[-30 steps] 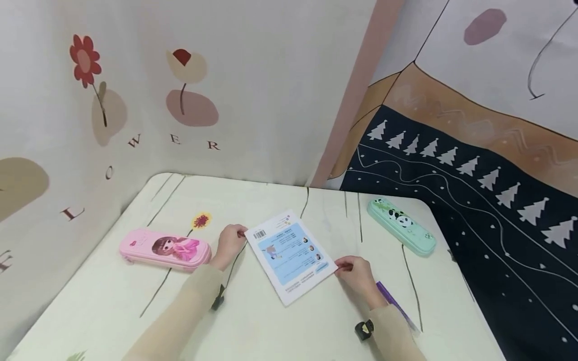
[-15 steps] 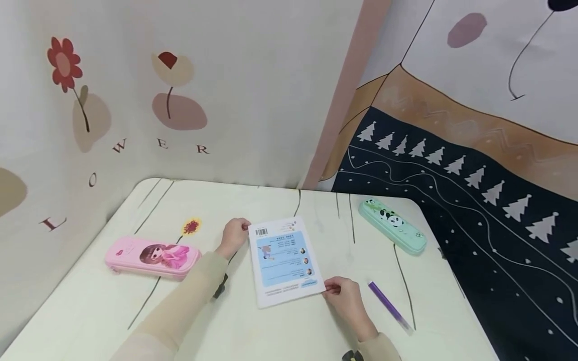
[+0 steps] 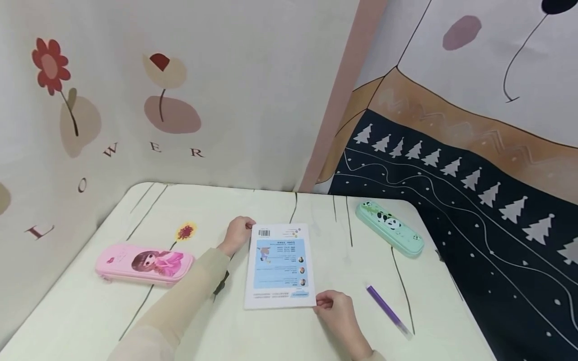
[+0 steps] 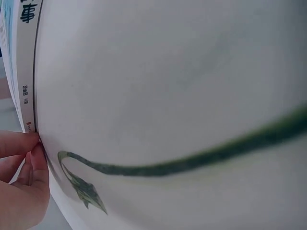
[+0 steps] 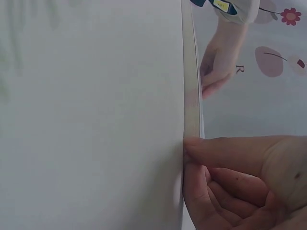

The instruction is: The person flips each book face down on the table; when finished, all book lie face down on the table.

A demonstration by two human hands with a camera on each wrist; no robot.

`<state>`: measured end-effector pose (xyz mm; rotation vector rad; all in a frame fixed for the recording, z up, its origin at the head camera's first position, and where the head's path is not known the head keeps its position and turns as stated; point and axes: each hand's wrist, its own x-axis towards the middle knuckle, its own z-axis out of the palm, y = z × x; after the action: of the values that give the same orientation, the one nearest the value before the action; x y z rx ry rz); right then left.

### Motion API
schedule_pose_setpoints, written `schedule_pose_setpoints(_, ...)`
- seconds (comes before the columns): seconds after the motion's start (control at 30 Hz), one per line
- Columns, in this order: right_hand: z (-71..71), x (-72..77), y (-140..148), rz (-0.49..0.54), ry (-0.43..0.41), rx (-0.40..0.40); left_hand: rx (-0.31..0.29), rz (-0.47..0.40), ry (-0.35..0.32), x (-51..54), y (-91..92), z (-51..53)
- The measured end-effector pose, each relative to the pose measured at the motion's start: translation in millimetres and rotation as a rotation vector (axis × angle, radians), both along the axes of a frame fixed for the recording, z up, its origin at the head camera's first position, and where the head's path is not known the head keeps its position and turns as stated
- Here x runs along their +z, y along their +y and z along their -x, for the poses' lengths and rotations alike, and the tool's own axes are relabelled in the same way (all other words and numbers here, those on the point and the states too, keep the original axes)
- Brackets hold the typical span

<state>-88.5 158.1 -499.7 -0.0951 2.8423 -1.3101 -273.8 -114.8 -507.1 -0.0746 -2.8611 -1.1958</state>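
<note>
A thin book [image 3: 281, 263] with a white and light-blue back cover lies on the table, its printing upside down from here. My left hand [image 3: 237, 235] pinches it by the far left corner. In the left wrist view, the thumb and fingers of that hand are at the end of the book's spine [image 4: 27, 81]. My right hand [image 3: 339, 317] pinches the near right corner. The right wrist view has the thumb and index finger on the book's page edge [image 5: 192, 105]. The fingers' undersides are partly hidden.
A pink pencil case [image 3: 145, 264] with a doll print lies left of the left forearm. A mint-green pencil case [image 3: 389, 228] with pandas is at the table's far right. Right of my right hand lies a purple pen [image 3: 387, 310]. Patterned curtains stand behind the table [image 3: 217, 341].
The book has turned clockwise, from slanted to nearly square with the table's front. My right hand has come nearer and left with its corner; my left hand keeps the far corner.
</note>
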Motion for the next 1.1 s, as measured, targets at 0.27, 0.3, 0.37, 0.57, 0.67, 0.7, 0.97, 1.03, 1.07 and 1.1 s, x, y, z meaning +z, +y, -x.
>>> schedule_pose_setpoints(0.27,-2.1,-1.6,-1.2,-0.008,-0.009,-0.002,-0.006,0.016,-0.003,0.0,1.9,1.7)
schedule_pose_setpoints(0.3,-2.2,-1.6,-1.0,-0.007,-0.011,-0.003,-0.008,0.022,-0.002,0.6,2.2,1.6)
schedule_pose_setpoints(0.37,-2.0,-1.5,-0.7,-0.004,-0.013,-0.003,-0.006,0.016,-0.018,2.4,3.0,0.9)
schedule_pose_setpoints(0.57,-1.4,-0.6,-1.3,-0.002,-0.010,0.003,-0.012,0.014,-0.031,4.2,3.9,0.2)
schedule_pose_setpoints(0.67,-1.5,-0.2,-0.9,-0.001,-0.005,0.001,-0.022,0.030,-0.008,3.3,4.4,2.1)
schedule_pose_setpoints(0.7,-1.5,0.0,-0.6,-0.001,-0.001,0.000,-0.026,0.034,0.002,3.3,4.6,2.7)
schedule_pose_setpoints(0.97,-1.2,1.0,-1.4,-0.016,0.010,-0.006,-0.020,0.024,0.017,3.0,5.8,4.3)
schedule_pose_setpoints(1.03,-1.7,0.6,-2.1,-0.013,0.011,-0.002,-0.015,0.024,0.017,2.3,5.4,3.9)
schedule_pose_setpoints(1.07,-2.1,0.3,-2.5,-0.013,0.012,0.000,-0.014,0.024,0.012,1.7,5.2,3.4)
schedule_pose_setpoints(1.1,-2.7,0.1,-2.9,-0.011,0.011,0.002,-0.012,0.024,0.009,1.2,5.0,2.9)
